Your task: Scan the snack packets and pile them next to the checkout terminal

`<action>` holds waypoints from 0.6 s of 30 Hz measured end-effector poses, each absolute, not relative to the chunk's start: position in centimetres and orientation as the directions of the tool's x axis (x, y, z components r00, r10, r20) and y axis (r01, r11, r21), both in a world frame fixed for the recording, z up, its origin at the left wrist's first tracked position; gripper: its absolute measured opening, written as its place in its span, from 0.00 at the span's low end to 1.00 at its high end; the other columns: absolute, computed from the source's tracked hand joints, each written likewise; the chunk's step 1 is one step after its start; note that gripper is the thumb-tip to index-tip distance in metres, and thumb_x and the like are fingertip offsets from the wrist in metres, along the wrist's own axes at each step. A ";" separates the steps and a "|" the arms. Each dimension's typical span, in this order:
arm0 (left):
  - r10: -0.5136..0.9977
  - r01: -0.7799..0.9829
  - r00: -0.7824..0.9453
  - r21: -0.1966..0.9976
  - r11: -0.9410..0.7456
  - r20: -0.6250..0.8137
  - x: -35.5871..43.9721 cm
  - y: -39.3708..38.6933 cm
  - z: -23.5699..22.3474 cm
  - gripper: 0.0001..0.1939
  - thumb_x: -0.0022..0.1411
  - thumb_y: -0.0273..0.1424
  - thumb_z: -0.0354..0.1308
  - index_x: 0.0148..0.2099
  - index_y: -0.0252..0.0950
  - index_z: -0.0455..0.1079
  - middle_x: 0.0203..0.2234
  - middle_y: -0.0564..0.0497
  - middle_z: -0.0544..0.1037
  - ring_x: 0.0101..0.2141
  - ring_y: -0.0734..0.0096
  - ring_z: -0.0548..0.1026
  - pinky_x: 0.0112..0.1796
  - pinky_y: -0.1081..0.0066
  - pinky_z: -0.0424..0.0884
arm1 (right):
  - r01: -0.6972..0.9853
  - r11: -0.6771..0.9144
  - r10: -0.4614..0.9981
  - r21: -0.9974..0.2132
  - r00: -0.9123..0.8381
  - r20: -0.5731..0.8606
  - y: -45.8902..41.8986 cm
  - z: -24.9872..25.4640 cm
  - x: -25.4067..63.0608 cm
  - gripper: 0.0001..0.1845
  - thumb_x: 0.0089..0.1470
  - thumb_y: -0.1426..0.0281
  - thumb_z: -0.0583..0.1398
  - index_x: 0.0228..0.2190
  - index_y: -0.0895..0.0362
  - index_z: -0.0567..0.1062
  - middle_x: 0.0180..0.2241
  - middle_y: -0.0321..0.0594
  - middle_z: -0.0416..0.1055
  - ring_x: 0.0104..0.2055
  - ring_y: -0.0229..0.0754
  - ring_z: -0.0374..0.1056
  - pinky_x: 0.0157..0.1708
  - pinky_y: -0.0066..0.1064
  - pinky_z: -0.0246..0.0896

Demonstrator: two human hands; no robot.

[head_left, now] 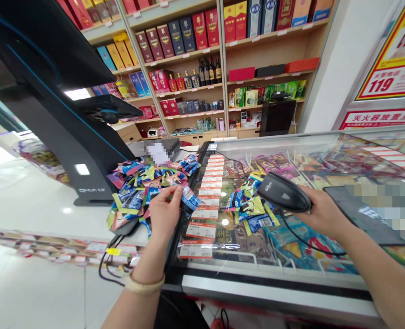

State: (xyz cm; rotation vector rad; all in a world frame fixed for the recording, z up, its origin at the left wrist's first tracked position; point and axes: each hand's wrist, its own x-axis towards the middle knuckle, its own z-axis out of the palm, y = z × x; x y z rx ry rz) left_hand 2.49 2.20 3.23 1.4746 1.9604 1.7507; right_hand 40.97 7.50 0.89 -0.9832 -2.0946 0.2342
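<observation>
My left hand point(164, 212) pinches a small blue snack packet point(190, 200) by its edge, beside a large heap of similar packets point(130, 201) in blue, pink and green. In my right hand point(320, 210) is a black handheld barcode scanner point(284, 193), its head pointing left and its cable point(305, 244) trailing below. A smaller pile of packets point(252, 208) lies on the glass counter top point(223, 267), just under and left of the scanner head. My right fingers are mostly hidden behind the scanner's handle.
A black checkout terminal point(75, 119) rises at the left. Price labels point(202, 230) run in a column along the glass between the two piles. A dark flat panel point(360, 214) lies at the right. Shelves point(188, 55) with boxes and bottles stand behind.
</observation>
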 end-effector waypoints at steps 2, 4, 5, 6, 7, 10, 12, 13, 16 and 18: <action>0.825 0.631 -0.321 0.754 -0.181 0.466 4.5 3.2 4.0 0.14 0.61 0.40 0.60 0.35 0.36 0.82 0.29 0.51 0.84 0.29 0.65 0.79 0.34 0.69 0.75 | 0.530 0.704 0.703 -0.473 -0.424 0.571 7.1 1.3 40.7 0.14 0.51 0.61 0.62 0.39 0.55 0.79 0.33 0.42 0.81 0.33 0.46 0.75 0.34 0.33 0.69; 0.897 0.684 -0.139 0.695 -0.219 0.420 6.4 4.1 4.7 0.13 0.62 0.38 0.58 0.34 0.38 0.82 0.29 0.51 0.85 0.31 0.64 0.80 0.36 0.69 0.75 | 0.500 0.723 0.690 -0.477 -0.476 0.546 6.7 1.7 40.4 0.12 0.51 0.63 0.61 0.37 0.55 0.79 0.32 0.41 0.80 0.32 0.44 0.74 0.33 0.32 0.68; 0.913 0.705 -0.066 0.666 -0.243 0.403 7.2 4.5 5.0 0.13 0.63 0.37 0.58 0.34 0.39 0.82 0.30 0.51 0.86 0.32 0.63 0.81 0.37 0.68 0.75 | 0.489 0.732 0.681 -0.475 -0.498 0.537 6.5 1.9 40.3 0.11 0.51 0.64 0.61 0.36 0.54 0.79 0.31 0.41 0.79 0.32 0.44 0.74 0.33 0.32 0.67; 0.920 0.724 -0.007 0.637 -0.265 0.391 7.9 4.9 5.3 0.12 0.63 0.36 0.58 0.34 0.40 0.82 0.32 0.51 0.86 0.34 0.62 0.82 0.39 0.68 0.75 | 0.481 0.741 0.672 -0.469 -0.519 0.529 6.4 2.1 40.2 0.11 0.52 0.64 0.61 0.37 0.54 0.78 0.32 0.41 0.80 0.32 0.44 0.74 0.34 0.32 0.67; 0.923 0.741 0.038 0.609 -0.283 0.384 8.5 5.2 5.5 0.12 0.63 0.35 0.58 0.34 0.41 0.82 0.33 0.51 0.86 0.36 0.61 0.83 0.40 0.68 0.75 | 0.476 0.749 0.662 -0.460 -0.536 0.524 6.3 2.2 40.1 0.11 0.52 0.64 0.61 0.37 0.54 0.78 0.33 0.41 0.80 0.33 0.44 0.74 0.34 0.32 0.67; 0.924 0.785 0.112 0.537 -0.308 0.366 9.9 5.8 6.0 0.11 0.65 0.33 0.58 0.36 0.42 0.83 0.35 0.51 0.87 0.38 0.60 0.83 0.41 0.67 0.75 | 0.475 0.765 0.644 -0.435 -0.575 0.506 6.0 2.5 40.0 0.13 0.52 0.65 0.62 0.40 0.54 0.78 0.35 0.41 0.80 0.35 0.44 0.75 0.37 0.32 0.67; 0.924 0.806 0.138 0.502 -0.314 0.356 10.4 6.0 6.1 0.11 0.65 0.32 0.58 0.35 0.42 0.83 0.34 0.51 0.87 0.37 0.61 0.83 0.41 0.67 0.75 | 0.478 0.765 0.644 -0.433 -0.598 0.477 5.9 2.6 40.0 0.12 0.52 0.65 0.62 0.40 0.54 0.77 0.34 0.40 0.80 0.35 0.43 0.75 0.36 0.32 0.66; 0.923 0.812 0.150 0.488 -0.320 0.355 10.6 6.0 6.2 0.11 0.65 0.32 0.58 0.35 0.42 0.82 0.34 0.51 0.87 0.36 0.61 0.83 0.41 0.68 0.75 | 0.480 0.761 0.647 -0.436 -0.606 0.463 5.9 2.7 40.0 0.12 0.52 0.66 0.62 0.39 0.54 0.77 0.34 0.40 0.80 0.34 0.43 0.74 0.35 0.31 0.66; 0.914 0.816 0.180 0.464 -0.345 0.364 11.0 6.0 6.1 0.11 0.65 0.31 0.58 0.34 0.41 0.82 0.32 0.51 0.86 0.35 0.62 0.83 0.41 0.69 0.75 | 0.492 0.751 0.658 -0.440 -0.614 0.436 5.8 3.0 40.0 0.10 0.52 0.66 0.61 0.38 0.53 0.76 0.35 0.40 0.80 0.34 0.42 0.74 0.35 0.30 0.64; 0.915 0.816 0.183 0.463 -0.346 0.361 11.0 6.1 5.9 0.11 0.65 0.30 0.58 0.34 0.41 0.82 0.33 0.51 0.86 0.35 0.63 0.83 0.40 0.69 0.75 | 0.498 0.750 0.659 -0.436 -0.617 0.430 5.8 3.0 40.0 0.11 0.53 0.67 0.61 0.39 0.53 0.76 0.36 0.40 0.80 0.35 0.42 0.75 0.36 0.30 0.64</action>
